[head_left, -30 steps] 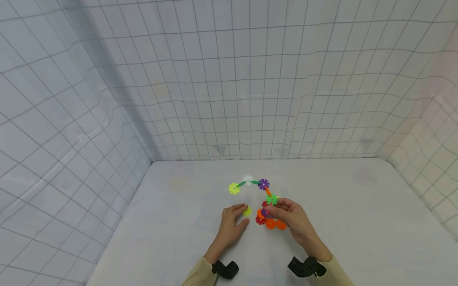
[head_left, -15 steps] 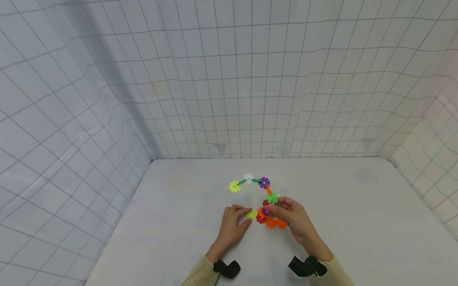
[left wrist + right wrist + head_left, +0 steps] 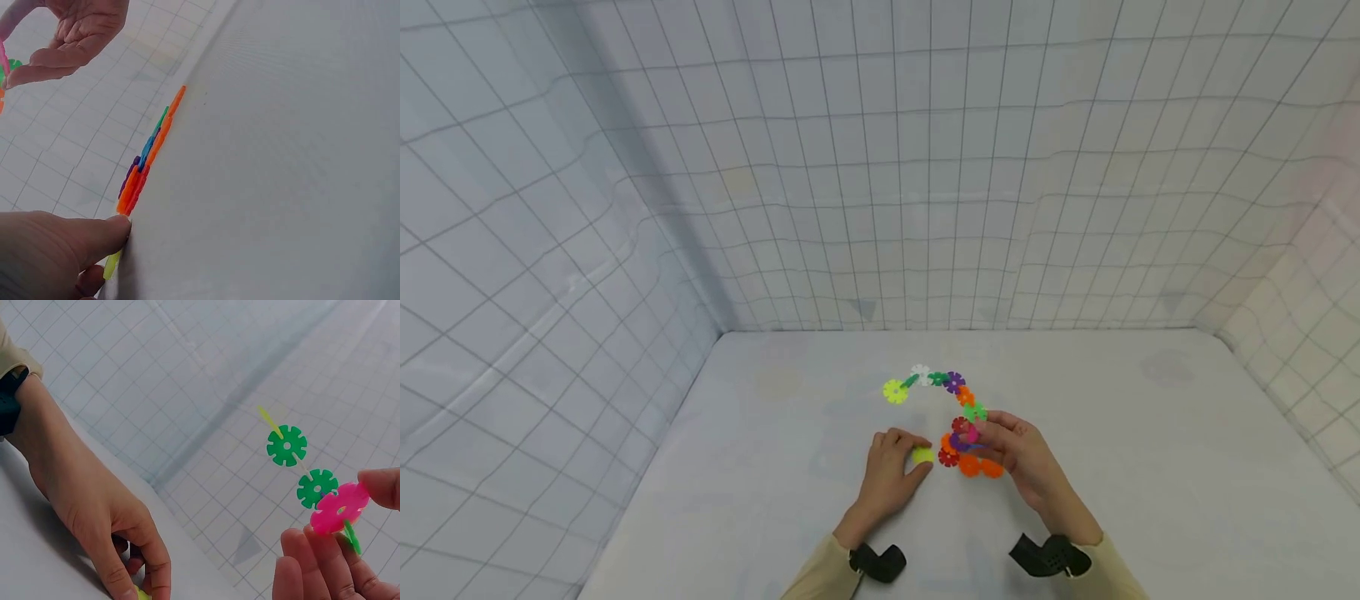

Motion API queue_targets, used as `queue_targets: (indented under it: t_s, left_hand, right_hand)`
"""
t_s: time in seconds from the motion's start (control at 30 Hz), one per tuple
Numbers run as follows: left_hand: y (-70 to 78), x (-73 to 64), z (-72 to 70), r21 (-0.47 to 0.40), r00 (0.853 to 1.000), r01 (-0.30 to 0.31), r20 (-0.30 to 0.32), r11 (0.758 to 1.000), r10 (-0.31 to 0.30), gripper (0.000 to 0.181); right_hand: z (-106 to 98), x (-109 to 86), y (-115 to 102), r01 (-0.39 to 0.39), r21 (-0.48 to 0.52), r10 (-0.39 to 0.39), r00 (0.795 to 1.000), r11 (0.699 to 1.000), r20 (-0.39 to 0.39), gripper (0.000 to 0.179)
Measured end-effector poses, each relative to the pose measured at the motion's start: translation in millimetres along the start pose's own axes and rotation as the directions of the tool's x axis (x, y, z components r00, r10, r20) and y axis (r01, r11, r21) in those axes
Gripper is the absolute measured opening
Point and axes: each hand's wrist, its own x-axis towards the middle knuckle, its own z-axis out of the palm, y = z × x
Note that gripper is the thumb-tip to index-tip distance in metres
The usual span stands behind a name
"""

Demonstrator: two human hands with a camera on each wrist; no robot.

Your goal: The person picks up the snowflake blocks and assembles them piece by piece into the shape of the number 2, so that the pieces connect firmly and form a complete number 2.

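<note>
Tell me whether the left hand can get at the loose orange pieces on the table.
Probably yes: the left hand, pinching a yellow piece, lies close beside the orange pieces, with only the red piece between.

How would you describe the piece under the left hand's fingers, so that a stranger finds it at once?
On the white table, find the left hand, beside the loose pile of orange and red discs. Its fingertips pinch a yellow-green disc, the only piece of that colour lying apart from the chain.

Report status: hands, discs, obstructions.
Left hand pinches yellow disc on table. Right hand holds chain at pink disc. Loose discs lie between the hands.
</note>
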Motion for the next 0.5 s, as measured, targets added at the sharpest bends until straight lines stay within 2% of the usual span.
queue_targets:
  t_s: [0.1, 0.2, 0.5]
  left_hand:
    - [2.1, 0.9, -1.7, -0.019, 1.000, 0.006, 0.003, 1.000, -0.006, 0.018]
    - [2.9, 0.5, -2.2, -0.037, 1.000, 0.011, 0.006, 0.999, -0.011, 0.016]
    - [2.4, -0.3, -5.2, -0.105, 1.000, 0.023, 0.017, 0.994, -0.022, 0.020]
  right_hand:
    - [0.1, 0.4, -2.5, -0.016, 0.020, 0.016, 1.000, 1.000, -0.016, 0.029]
    - [-1.2, 0.8, -2.5, -0.023, 0.055, 0.023, 1.000, 0.998, -0.011, 0.022]
    - [-5.2, -0.1, -1.4, -0.009, 0.135, -0.004, 0.996, 0.991, 0.091, 0.011]
